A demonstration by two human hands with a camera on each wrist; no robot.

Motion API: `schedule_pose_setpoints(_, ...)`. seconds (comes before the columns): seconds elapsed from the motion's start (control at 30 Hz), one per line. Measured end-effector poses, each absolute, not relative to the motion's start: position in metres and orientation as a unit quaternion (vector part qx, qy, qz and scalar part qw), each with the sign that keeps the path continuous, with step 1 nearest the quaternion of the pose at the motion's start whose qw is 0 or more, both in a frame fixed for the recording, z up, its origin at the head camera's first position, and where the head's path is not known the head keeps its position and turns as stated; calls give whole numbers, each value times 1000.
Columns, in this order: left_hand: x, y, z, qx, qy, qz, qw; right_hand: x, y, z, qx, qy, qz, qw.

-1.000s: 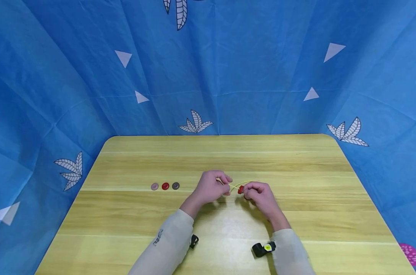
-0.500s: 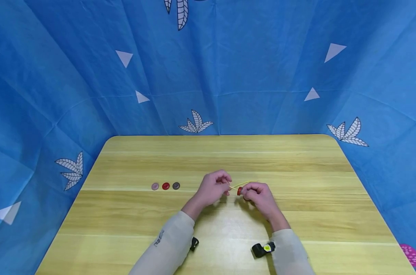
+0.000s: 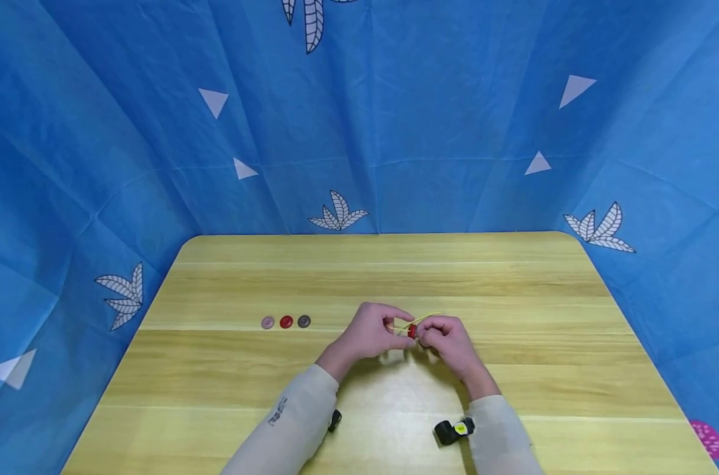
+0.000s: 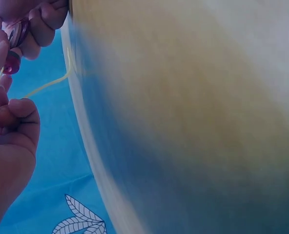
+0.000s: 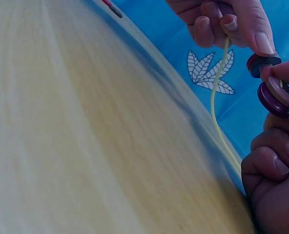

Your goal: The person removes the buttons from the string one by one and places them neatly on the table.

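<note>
A red button point(image 3: 412, 331) is between the hands, strung on a yellow cord point(image 3: 427, 318). My left hand point(image 3: 371, 333) brings thumb and forefinger to its edges, while the cord point(image 4: 47, 87) trails from the curled fingers. Thumb and fingertips of my right hand point(image 3: 451, 340) pinch the strung buttons from the other side. Seen from the right wrist, a dark-and-red pair of buttons point(image 5: 254, 66) lies under the left thumb point(image 5: 262, 43). A brown and purple pair point(image 5: 274, 102) is at the right fingertips, which partly hide the cord between the pairs.
Left of the hands, a pink button point(image 3: 267, 322), another red button point(image 3: 285, 322) and a grey button point(image 3: 303, 321) lie in a row on the wooden table point(image 3: 217, 382). A blue patterned curtain point(image 3: 442, 132) surrounds the table's back and sides. Black wrist-camera straps point(image 3: 454, 431) hang by the sleeves.
My left hand has moved right and slightly down, from pulling at the cord to spreading thumb and forefinger round the red button. The right hand has stayed nearly still.
</note>
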State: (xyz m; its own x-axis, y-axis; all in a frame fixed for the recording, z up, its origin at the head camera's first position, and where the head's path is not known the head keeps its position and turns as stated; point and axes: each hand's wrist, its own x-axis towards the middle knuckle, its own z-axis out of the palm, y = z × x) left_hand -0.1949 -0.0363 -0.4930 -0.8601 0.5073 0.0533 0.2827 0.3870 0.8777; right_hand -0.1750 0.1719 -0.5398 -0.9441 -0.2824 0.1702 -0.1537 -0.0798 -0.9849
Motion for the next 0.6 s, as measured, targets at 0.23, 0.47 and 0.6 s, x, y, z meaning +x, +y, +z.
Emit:
schedule_pose_setpoints(0.23,-194,-36,-494,246,828,493,101,-176,169,-539,-173,665,-726,35)
schedule_pose_setpoints(0.47,-192,-38,-495,228,821,513,105,-176,167,-540,-192,634,-748,39)
schedule_pose_setpoints(0.6,-190,-39,-497,215,815,527,110,-177,166,-543,-206,623,-754,36)
